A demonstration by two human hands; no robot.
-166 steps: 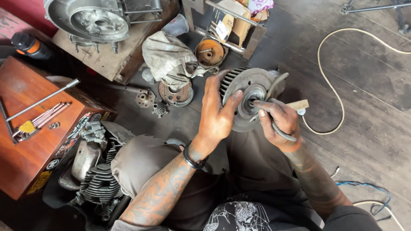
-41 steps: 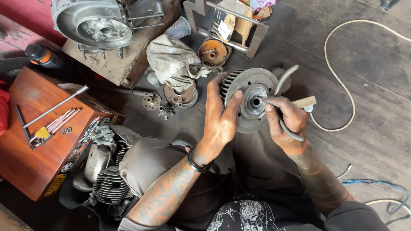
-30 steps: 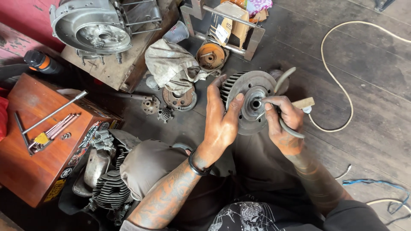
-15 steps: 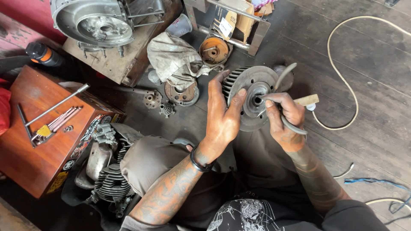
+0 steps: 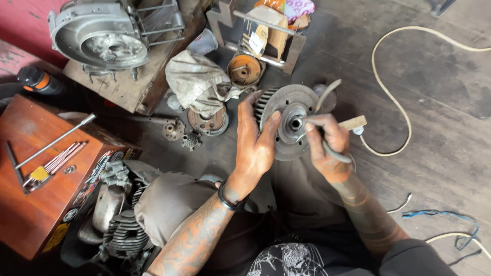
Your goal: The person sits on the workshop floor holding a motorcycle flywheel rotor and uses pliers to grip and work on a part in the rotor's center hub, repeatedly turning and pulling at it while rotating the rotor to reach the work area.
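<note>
A: Where is the finned metal disc [image 5: 289, 122]?

B: It stands on edge above the person's lap, over the dark wooden floor [image 5: 434, 102]. The left hand [image 5: 255, 148] steadies it, fingers spread wide on its rim and face.

A: And the right hand [image 5: 327, 145]?

B: Its fingers close around a thin grey tool [image 5: 335, 151], with the tip at the hub. A cream cable [image 5: 388, 97] lies just beside. The kind of tool is maybe a brush; the view is not clear.

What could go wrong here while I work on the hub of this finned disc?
The left hand only props the finned disc on edge, so it may slip or roll. The right hand presses a thin tool near the centre hole; a slip could jab the left fingers. The cream cable lies close enough to snag.
</note>
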